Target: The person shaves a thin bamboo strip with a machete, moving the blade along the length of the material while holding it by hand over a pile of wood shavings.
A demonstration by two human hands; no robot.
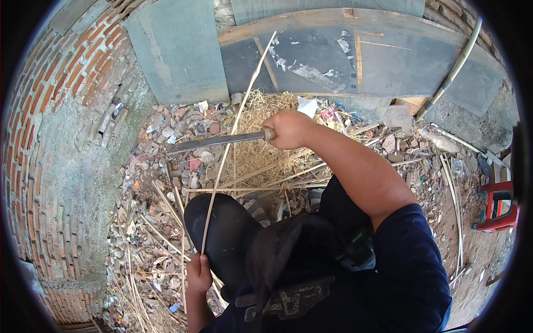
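Near left, the left hand (pixel 199 273) is pinching a long pale wooden strip (pixel 238 114) extending far, the right hand (pixel 290 129) clasping a grey metal knife (pixel 205 143).

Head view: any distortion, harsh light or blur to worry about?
Head view: strong fisheye, brick wall and dark boards bow, red stool sits near the black rim. Head view: light is soft, without hard shadows; dark shirt loses detail. Head view: knife in the right hand and stick in the left hand show no heavy blur.
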